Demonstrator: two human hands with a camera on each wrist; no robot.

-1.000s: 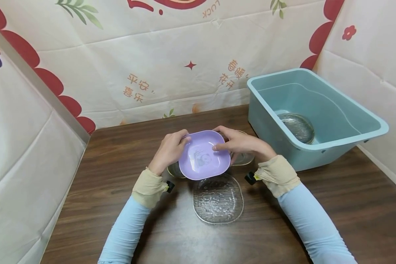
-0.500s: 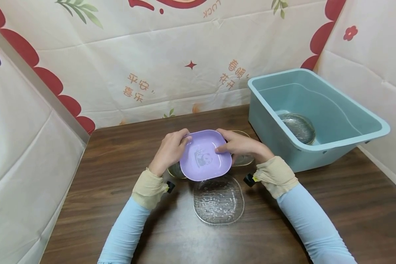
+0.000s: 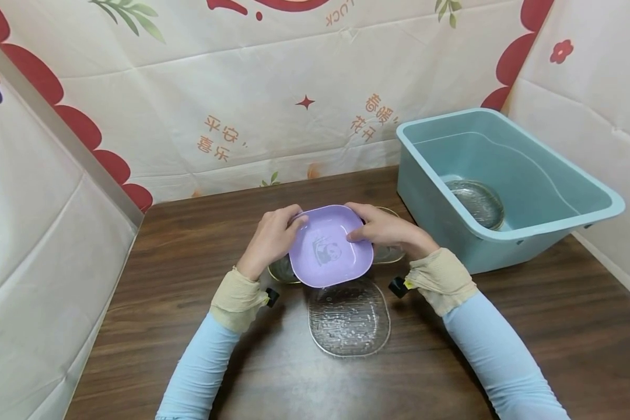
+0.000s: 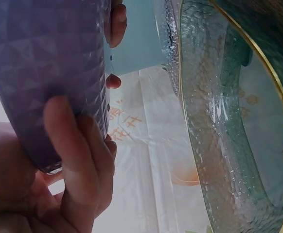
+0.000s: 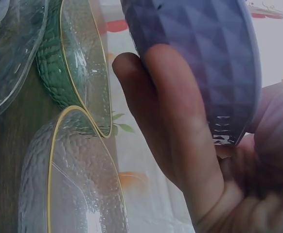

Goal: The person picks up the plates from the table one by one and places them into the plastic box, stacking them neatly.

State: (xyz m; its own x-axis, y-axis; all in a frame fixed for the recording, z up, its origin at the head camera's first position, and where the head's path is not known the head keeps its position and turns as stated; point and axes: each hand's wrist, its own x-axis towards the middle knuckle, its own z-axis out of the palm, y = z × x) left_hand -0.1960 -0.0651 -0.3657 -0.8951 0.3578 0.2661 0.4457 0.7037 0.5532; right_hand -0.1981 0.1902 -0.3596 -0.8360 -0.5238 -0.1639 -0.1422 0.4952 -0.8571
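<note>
While the left hand (image 3: 273,238) pinches one side of the purple dish (image 3: 329,248), the right hand (image 3: 387,226) grips the other, and it hangs above gold-rimmed bowls (image 5: 80,170); closer in, a clear dish (image 3: 349,324); off right, a blue tub (image 3: 514,151)!

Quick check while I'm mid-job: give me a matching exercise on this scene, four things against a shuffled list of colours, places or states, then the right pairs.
Things:
1. purple bowl
2. blue tub
3. green bowl
4. table

Descriptions:
A. has a clear dish inside
B. brown, wood-grained
C. held by the left hand and right hand
D. has a gold rim

Pairs: 1-C, 2-A, 3-D, 4-B
</note>
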